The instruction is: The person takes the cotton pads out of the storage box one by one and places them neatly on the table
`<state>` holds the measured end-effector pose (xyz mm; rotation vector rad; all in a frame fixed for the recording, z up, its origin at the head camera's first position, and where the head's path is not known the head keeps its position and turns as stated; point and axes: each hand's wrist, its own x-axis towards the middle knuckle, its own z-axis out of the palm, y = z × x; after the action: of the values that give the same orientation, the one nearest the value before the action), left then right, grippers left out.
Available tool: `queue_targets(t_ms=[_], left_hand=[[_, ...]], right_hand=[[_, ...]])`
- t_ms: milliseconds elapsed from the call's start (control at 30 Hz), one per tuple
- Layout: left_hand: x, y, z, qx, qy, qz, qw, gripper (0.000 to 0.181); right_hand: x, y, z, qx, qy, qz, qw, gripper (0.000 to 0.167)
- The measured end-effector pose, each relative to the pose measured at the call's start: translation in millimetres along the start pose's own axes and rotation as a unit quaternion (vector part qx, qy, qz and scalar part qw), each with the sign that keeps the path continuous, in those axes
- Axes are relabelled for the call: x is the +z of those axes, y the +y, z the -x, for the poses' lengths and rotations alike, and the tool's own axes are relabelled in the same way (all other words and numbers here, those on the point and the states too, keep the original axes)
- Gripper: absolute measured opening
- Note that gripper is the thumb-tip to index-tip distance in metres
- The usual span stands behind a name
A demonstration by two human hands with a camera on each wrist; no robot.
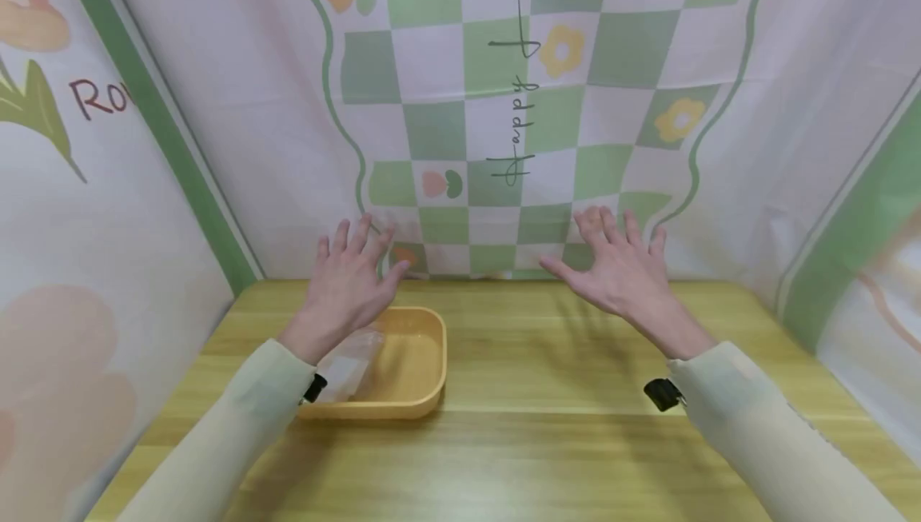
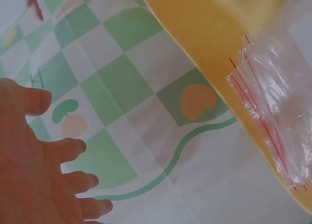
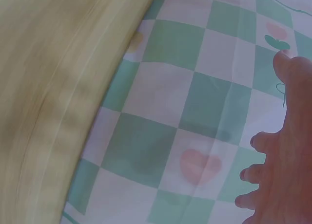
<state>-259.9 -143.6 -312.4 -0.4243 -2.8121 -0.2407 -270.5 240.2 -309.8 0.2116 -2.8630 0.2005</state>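
My left hand hovers with spread fingers above the far left part of a yellow plastic tray. It holds nothing. Inside the tray lie clear zip bags with red seal lines, partly hidden by my left wrist in the head view. Over the right side of the table my right hand is held up, fingers apart and thumb pointing inward, with nothing in it. In the right wrist view, the fingers of that right hand show against the checkered cloth, touching no object.
A wooden table spreads beneath both arms. Behind it hangs a green and white checkered cloth with printed flowers and lettering. Printed curtains with green bands close off the left and right sides.
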Motion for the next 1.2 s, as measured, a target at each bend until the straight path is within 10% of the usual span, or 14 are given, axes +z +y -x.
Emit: queue_targets(t_ms=[1200], left_hand=[[-0.1, -0.2, 28.4, 0.012, 0.009, 0.007, 0.9999, 0.074]], right_hand=[[3.0, 2.4, 40.6, -0.028, 0.011, 0.004, 0.9995, 0.107]])
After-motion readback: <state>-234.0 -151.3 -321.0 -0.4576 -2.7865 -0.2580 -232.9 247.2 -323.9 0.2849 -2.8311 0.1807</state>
